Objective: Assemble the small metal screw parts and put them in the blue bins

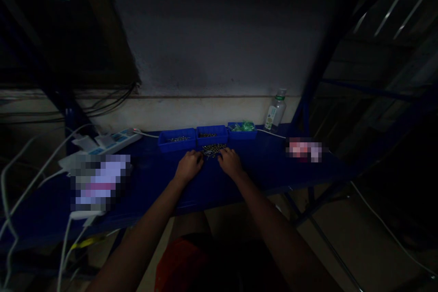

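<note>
A heap of small metal parts (212,149) lies on the blue bench top (153,178) in front of three blue bins. My left hand (189,165) rests at the heap's left edge with its fingers curled under. My right hand (230,160) sits at the heap's right edge, fingers also bent down into the parts. What either hand holds is too dark and small to make out. The left bin (176,139) and middle bin (211,135) hold metal pieces; the right bin (242,129) holds green ones.
A white power strip (114,140) with cables lies at the left. A plastic bottle (275,110) stands at the back right by a blue upright. Blurred patches sit at the left (99,181) and right (304,149). The bench's front edge runs just below my wrists.
</note>
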Tool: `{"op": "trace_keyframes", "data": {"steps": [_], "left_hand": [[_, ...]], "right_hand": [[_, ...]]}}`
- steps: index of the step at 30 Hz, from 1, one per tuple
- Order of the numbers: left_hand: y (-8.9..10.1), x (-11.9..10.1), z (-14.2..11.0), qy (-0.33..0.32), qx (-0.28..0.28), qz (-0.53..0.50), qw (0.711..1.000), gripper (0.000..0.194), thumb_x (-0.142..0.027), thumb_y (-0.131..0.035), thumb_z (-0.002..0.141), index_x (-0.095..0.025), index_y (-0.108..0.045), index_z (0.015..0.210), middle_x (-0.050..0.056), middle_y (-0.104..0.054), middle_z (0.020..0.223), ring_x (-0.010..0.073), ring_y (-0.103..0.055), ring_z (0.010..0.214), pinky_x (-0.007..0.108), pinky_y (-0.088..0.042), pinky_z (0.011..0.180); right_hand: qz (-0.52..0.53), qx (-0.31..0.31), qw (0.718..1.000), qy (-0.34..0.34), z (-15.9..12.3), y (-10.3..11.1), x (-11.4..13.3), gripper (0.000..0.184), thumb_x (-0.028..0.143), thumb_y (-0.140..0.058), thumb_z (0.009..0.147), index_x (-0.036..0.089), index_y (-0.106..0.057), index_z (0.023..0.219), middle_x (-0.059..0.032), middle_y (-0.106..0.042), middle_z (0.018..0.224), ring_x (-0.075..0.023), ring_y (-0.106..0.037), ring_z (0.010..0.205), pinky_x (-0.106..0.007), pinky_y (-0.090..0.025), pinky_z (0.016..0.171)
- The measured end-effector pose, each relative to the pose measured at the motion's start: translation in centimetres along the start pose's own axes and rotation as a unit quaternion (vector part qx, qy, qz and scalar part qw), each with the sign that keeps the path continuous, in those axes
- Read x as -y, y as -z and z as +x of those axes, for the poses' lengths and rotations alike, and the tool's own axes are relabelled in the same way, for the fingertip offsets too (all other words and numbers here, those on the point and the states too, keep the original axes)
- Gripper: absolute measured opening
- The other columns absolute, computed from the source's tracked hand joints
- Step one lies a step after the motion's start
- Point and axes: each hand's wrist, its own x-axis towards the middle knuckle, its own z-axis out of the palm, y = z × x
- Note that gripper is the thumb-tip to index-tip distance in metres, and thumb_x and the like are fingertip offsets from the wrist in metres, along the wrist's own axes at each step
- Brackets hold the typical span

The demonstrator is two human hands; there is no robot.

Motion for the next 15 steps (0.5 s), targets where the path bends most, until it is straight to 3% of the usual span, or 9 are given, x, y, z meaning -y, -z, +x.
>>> {"op": "trace_keyframes", "data": {"steps": [5, 15], "left_hand": [[-0.05, -0.03, -0.07, -0.007, -0.001, 0.006, 1.0, 0.02, -0.03, -0.04, 0.084, -0.02, -0.058, 0.086, 0.007, -0.055, 0.084, 0.0205, -0.05, 0.083, 0.029, -0.039, 0.073], [0.1, 0.1, -0.11, -0.016, 0.001, -0.022, 1.0, 0.021, -0.029, -0.042, 0.084, -0.02, -0.06, 0.086, 0.007, -0.056, 0.084, 0.0205, -0.051, 0.083, 0.03, -0.039, 0.075]], "right_hand": [[0.007, 0.008, 0.999, -0.036, 0.49, -0.15, 0.17, 0.022, 0.031, -0.046, 0.084, 0.021, -0.058, 0.1, -0.009, -0.054, 0.102, -0.019, -0.05, 0.091, -0.03, -0.038, 0.077], [0.043, -0.021, 0.998, -0.048, 0.39, -0.15, -0.33, 0.018, 0.024, -0.04, 0.088, 0.018, -0.057, 0.087, -0.0085, -0.058, 0.092, -0.016, -0.053, 0.085, -0.025, -0.037, 0.075]]}}
